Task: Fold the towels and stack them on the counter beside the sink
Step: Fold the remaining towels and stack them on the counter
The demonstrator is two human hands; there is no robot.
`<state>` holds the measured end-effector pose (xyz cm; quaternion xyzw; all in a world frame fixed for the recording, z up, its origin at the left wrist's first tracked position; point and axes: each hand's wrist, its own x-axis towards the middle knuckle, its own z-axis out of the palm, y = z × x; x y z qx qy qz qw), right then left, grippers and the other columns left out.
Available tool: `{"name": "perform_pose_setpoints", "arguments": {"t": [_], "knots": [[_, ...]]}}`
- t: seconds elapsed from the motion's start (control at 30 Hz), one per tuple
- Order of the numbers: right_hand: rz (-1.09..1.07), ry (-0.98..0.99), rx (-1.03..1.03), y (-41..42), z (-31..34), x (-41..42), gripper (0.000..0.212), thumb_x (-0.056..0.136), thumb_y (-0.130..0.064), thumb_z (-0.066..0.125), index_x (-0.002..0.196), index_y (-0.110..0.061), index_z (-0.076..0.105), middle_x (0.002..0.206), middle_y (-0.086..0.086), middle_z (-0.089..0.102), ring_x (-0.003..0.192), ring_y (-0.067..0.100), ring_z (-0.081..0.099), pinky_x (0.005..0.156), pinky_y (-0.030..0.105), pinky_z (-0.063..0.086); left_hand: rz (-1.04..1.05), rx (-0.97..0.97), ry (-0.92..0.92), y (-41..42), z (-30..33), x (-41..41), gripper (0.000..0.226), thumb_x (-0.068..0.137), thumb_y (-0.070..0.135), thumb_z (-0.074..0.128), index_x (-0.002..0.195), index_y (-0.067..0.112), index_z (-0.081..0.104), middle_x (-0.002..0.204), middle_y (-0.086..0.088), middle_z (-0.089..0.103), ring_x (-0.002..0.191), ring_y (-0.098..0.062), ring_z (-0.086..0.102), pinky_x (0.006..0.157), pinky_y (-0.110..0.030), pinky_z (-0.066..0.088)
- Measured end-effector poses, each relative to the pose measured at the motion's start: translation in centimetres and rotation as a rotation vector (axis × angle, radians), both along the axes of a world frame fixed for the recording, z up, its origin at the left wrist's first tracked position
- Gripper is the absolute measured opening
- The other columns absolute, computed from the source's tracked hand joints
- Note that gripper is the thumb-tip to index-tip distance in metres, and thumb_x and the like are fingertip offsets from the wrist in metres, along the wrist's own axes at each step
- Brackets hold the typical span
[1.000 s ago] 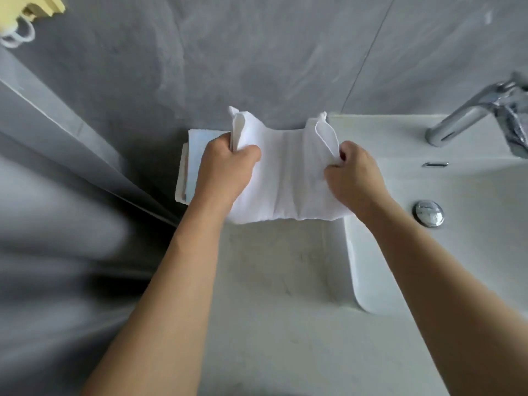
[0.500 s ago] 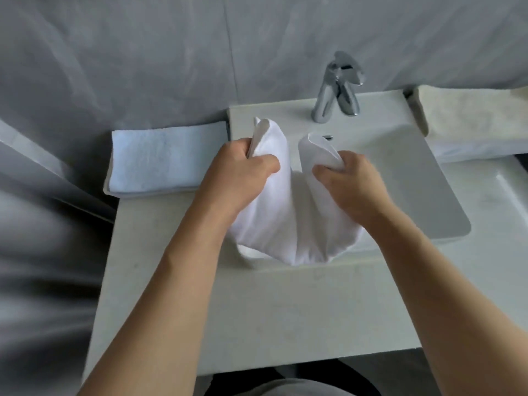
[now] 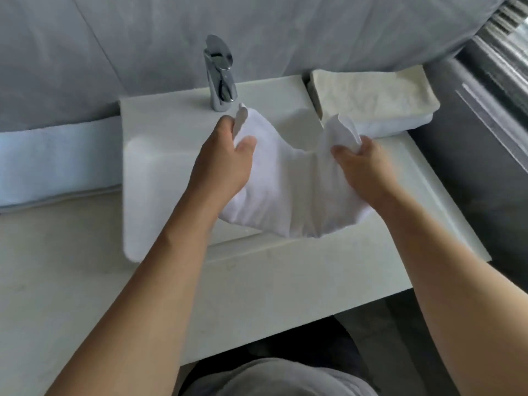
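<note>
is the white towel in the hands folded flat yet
No. The white towel sags bunched between the left hand and right hand, above the sink.

A tall chrome single-lever faucet (image 3: 220,78) stands upright against the grey stone-look tiled wall (image 3: 285,32); dark slatted window frame (image 3: 503,67) sits far right.

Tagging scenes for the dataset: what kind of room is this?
Most likely a bathroom: a white sink with a chrome faucet, grey tiled wall, folded towels on the counter.

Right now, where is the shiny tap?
In the head view the tap stands at the back of the sink, against the grey wall, just behind the left hand holding the white towel.
</note>
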<state>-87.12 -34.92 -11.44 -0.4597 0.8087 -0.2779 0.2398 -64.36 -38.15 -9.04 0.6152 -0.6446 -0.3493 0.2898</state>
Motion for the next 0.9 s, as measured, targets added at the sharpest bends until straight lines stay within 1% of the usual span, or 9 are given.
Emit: {"name": "perform_pose_setpoints", "arguments": {"t": [0.1,0.2,0.27,0.37,0.53,0.63,0.7,0.8,0.9], "knots": [[-0.078,-0.011,-0.093,-0.7,-0.3,-5.0,0.029,0.087,-0.041,0.051,0.101,-0.018,0.061,0.092,0.003,0.067,0.085,0.026,0.062,0.072,0.038,0.050,0.028,0.012,0.029,-1.1,-0.2,-3.4,0.034,0.103,0.030,0.046,0.135,0.018,0.045,0.127,0.004,0.054,0.117,-0.020,0.051,0.082,-0.025,0.031],[-0.148,-0.038,-0.126,-2.1,-1.2,-10.1,0.027,0.089,-0.041,0.051,0.101,-0.018,0.060,0.089,0.000,0.065,0.081,0.022,0.061,0.070,0.036,0.049,0.098,0.009,0.028,-2.8,-1.3,-6.7,0.038,0.104,0.030,0.046,0.140,0.016,0.042,0.140,-0.001,0.052,0.125,-0.021,0.048,0.082,-0.022,0.029],[-0.192,-0.050,-0.142,-3.4,-1.9,-13.8,0.027,0.090,-0.041,0.051,0.101,-0.017,0.059,0.085,-0.003,0.063,0.077,0.020,0.059,0.067,0.034,0.047,0.165,0.010,0.040,-4.3,-2.1,-9.2,0.034,0.103,0.030,0.047,0.133,0.014,0.047,0.130,-0.001,0.056,0.114,-0.022,0.051,0.080,-0.021,0.030],[-0.258,-0.050,-0.172,-5.0,-3.2,-19.4,0.025,0.092,-0.041,0.052,0.101,-0.018,0.057,0.076,-0.011,0.056,0.069,0.015,0.053,0.058,0.029,0.037,0.217,0.022,0.110,-6.6,-3.5,-13.7,0.022,0.100,0.030,0.050,0.117,0.015,0.052,0.102,0.006,0.058,0.096,-0.018,0.054,0.074,-0.024,0.035],[-0.259,-0.025,-0.177,-9.3,-4.6,-27.2,0.028,0.092,-0.043,0.051,0.098,-0.015,0.053,0.086,-0.003,0.059,0.081,0.024,0.055,0.069,0.031,0.037,0.221,0.028,0.159,-10.9,-5.5,-20.4,0.030,0.098,0.034,0.051,0.121,0.016,0.053,0.115,0.003,0.061,0.105,-0.018,0.058,0.090,-0.033,0.046],[-0.236,0.036,-0.145,-13.4,-5.0,-31.0,0.033,0.092,-0.045,0.050,0.102,-0.013,0.051,0.096,0.004,0.062,0.090,0.031,0.058,0.073,0.035,0.041,0.247,0.043,0.211,-14.0,-6.6,-23.8,0.025,0.097,0.031,0.054,0.118,0.018,0.055,0.115,0.003,0.063,0.106,-0.018,0.061,0.097,-0.037,0.049],[-0.219,0.077,-0.113,-16.2,-5.4,-33.0,0.036,0.093,-0.045,0.049,0.106,-0.012,0.051,0.099,0.004,0.060,0.095,0.032,0.058,0.073,0.035,0.039,0.265,0.091,0.274,-16.3,-7.5,-25.8,0.019,0.096,0.029,0.054,0.115,0.023,0.055,0.113,0.006,0.065,0.104,-0.015,0.064,0.098,-0.039,0.052],[-0.186,0.112,-0.060,-20.1,-6.1,-35.2,0.039,0.093,-0.046,0.047,0.112,-0.012,0.050,0.105,0.005,0.061,0.099,0.032,0.058,0.076,0.035,0.039,0.304,0.152,0.324,-19.7,-8.9,-28.0,0.023,0.093,0.026,0.055,0.116,0.023,0.058,0.113,0.005,0.068,0.103,-0.015,0.067,0.097,-0.042,0.054],[-0.166,0.124,-0.030,-23.2,-7.2,-36.7,0.040,0.093,-0.047,0.046,0.113,-0.012,0.049,0.113,0.009,0.062,0.103,0.035,0.058,0.078,0.037,0.041,0.307,0.177,0.330,-22.7,-10.0,-29.3,0.025,0.093,0.025,0.055,0.117,0.022,0.057,0.114,0.004,0.068,0.103,-0.014,0.067,0.096,-0.039,0.055]]}}
